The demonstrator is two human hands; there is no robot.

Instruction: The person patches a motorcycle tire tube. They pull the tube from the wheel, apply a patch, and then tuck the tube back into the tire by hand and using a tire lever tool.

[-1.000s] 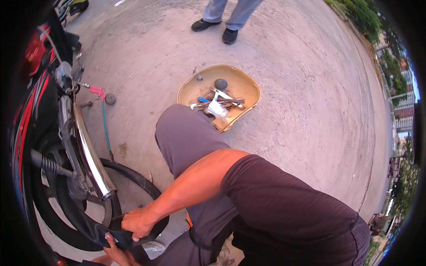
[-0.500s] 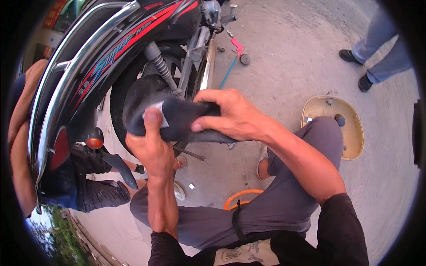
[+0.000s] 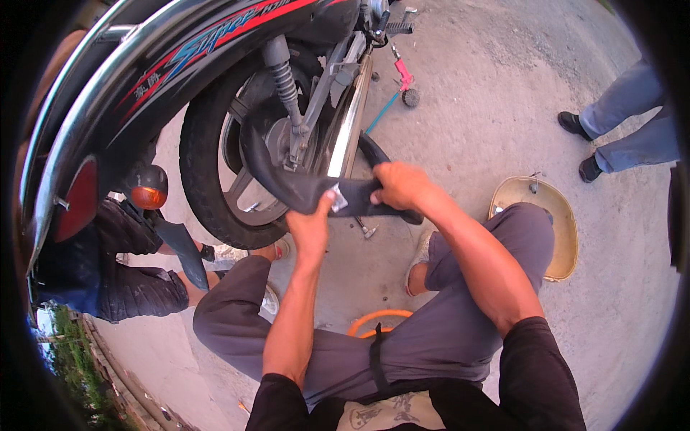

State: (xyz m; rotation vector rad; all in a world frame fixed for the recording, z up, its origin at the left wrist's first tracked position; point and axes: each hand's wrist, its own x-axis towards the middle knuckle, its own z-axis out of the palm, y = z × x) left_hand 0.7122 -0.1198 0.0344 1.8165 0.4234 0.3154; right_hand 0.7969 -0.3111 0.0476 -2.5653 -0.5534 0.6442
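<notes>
I see left hand [image 3: 310,228] and right hand [image 3: 402,188], each grip pinching black rubber tube [image 3: 307,189] mid-frame, probably to hold white piece [image 3: 338,200] flat

The rough, pale grey concrete ground [image 3: 474,122] bore a shallow cream plastic tray [image 3: 564,248] at three o'clock and a pink, teal-hosed air tool [image 3: 405,74] at one o'clock.
</notes>
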